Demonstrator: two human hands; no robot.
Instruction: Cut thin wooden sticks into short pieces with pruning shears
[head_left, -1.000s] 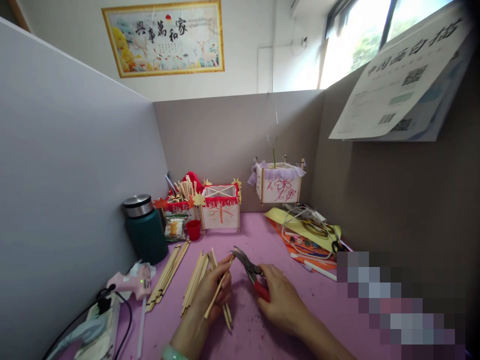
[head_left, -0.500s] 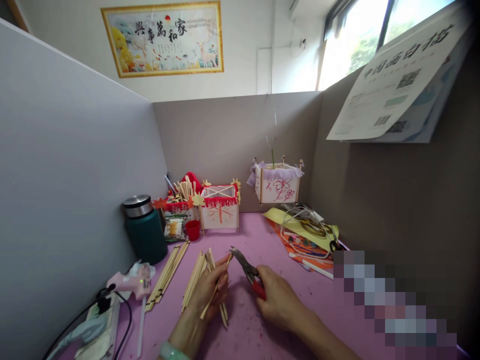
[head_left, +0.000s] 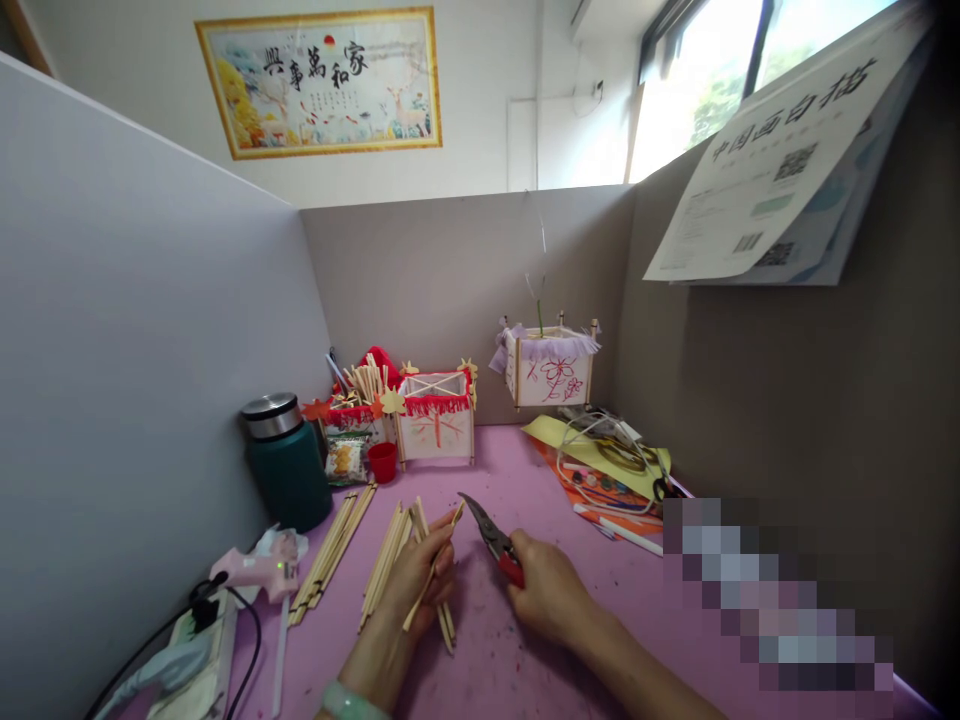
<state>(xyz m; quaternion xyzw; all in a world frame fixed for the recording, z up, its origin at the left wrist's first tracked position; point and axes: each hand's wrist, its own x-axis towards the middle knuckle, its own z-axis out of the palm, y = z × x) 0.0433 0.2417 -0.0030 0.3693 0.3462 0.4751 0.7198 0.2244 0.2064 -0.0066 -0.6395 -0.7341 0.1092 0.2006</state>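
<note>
My left hand is closed around a thin wooden stick, whose upper tip rises past my thumb and forefinger. More wooden sticks lie on the desk beside and beneath that hand. In my right hand is a pair of pruning shears with red handles and a dark curved blade. The blade tip stands just right of the stick's upper end, apart from it by a small gap. My fingers hide most of the shears' handles.
Banded sticks lie left of my hands, near a green thermos and a pink glue gun with its cable. Behind stand a red-fringed lantern box and a red cup. A lilac-trimmed lantern hangs above assorted supplies.
The shears' tip, which was at the top of the stick, has drawn slightly away from it. My left hand keeps its grip. The whole view has shifted a little.
</note>
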